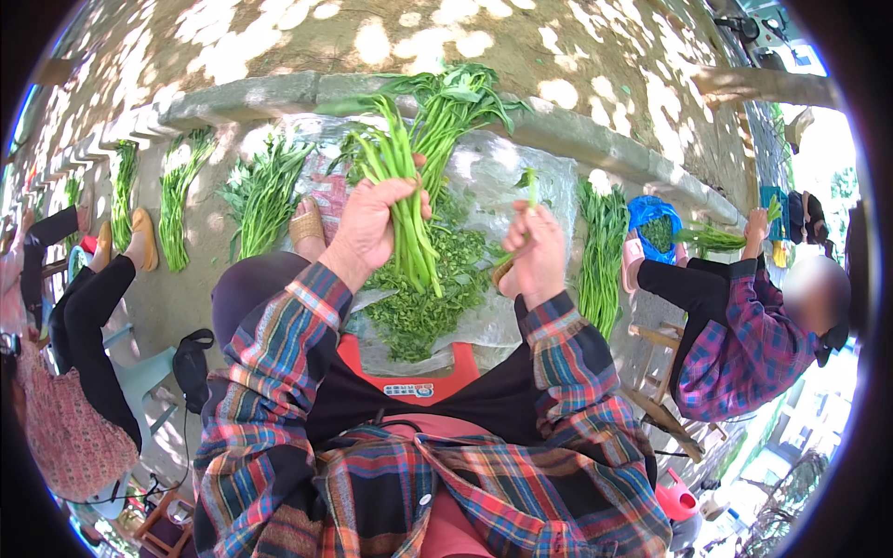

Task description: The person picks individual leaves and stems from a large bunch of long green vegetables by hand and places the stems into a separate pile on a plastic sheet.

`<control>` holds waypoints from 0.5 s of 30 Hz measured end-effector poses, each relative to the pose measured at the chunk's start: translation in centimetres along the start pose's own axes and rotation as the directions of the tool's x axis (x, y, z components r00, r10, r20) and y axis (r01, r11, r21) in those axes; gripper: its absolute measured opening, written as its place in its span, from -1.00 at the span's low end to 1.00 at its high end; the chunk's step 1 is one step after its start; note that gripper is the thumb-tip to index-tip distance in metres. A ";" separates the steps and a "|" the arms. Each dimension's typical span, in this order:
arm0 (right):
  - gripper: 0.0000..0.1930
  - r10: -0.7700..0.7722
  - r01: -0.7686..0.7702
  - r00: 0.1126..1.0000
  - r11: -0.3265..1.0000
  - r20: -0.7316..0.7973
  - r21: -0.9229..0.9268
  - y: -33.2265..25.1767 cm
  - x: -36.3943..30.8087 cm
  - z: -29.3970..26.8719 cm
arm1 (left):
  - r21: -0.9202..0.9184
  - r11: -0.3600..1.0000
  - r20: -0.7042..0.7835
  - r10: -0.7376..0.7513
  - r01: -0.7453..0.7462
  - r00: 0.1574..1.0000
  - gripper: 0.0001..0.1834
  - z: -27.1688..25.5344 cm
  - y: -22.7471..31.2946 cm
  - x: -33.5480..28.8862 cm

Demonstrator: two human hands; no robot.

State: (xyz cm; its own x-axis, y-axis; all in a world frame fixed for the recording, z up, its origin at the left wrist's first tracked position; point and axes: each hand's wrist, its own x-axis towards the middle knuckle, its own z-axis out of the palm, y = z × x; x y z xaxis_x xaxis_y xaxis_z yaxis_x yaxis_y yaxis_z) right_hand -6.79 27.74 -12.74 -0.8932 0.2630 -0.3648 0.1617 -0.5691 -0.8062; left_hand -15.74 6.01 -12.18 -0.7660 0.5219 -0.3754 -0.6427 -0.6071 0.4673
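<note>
In the middle, my left hand (366,228) is closed round a bunch of green vegetable stalks (414,246), their cut-looking pale ends pointing down toward me. My right hand (539,249), to the right and apart from it, pinches a short green stalk (531,184) that sticks up above the fingers. Beneath both hands lies a heap of torn green leaves (409,321) on a clear plastic sheet (553,177). Just beyond my left hand rests a bigger bundle of long leafy stalks (456,116), partly hidden by the held bunch.
A low stone curb (251,96) runs along the far side. More leafy bundles (263,200) lie on the ground to the left, another bundle (600,251) to the right. A person (730,363) sits at right by a blue plastic bag (642,212); another (70,409) sits left.
</note>
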 end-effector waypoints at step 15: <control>-0.82 0.140 -0.059 0.973 0.918 0.182 -0.391 2.6 -2.1 2.5 | 0.491 0.870 0.033 0.027 -0.040 0.999 -0.77 1.7 -4.9 -0.7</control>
State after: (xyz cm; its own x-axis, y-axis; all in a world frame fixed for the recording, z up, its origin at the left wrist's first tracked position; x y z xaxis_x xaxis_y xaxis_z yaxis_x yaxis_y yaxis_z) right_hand -5.57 23.81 -12.91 -0.9231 0.0341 -0.3831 0.3653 -0.2335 -0.9011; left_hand -12.00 9.64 -12.80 -0.7824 0.5245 -0.3359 -0.5207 -0.2549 0.8148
